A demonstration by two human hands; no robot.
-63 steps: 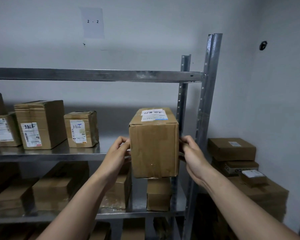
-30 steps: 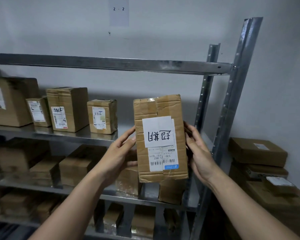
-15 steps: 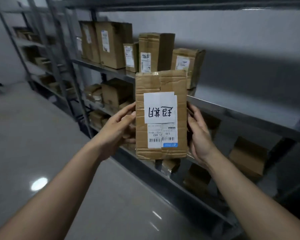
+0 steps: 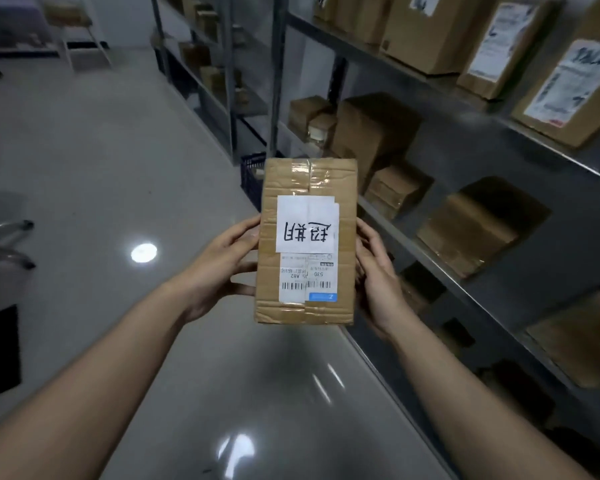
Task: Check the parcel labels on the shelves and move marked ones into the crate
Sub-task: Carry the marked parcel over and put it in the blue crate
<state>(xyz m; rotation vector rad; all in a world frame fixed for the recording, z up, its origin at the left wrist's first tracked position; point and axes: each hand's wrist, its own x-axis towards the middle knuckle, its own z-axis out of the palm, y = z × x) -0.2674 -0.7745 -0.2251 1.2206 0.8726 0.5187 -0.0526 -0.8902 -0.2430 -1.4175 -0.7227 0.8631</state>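
A brown cardboard parcel [image 4: 307, 188] is held in mid-air over the glossy grey floor [image 4: 94, 161], just left of the grey metal shelving [image 4: 465, 296], with its taped face toward the camera. The left hand [image 4: 219, 268] grasps its left edge and the right hand [image 4: 378, 282] its right edge, fingers wrapped round the sides. A white handwritten sheet [image 4: 307, 225] covers the top of the printed shipping label, so this parcel looks marked and bound for the dark blue lattice-sided plastic crate [image 4: 252, 174]. The crate shows on the floor beyond the parcel's far left corner, beside a shelf upright. Best to carry the parcel level in both hands, step close and lower it in rather than drop it.
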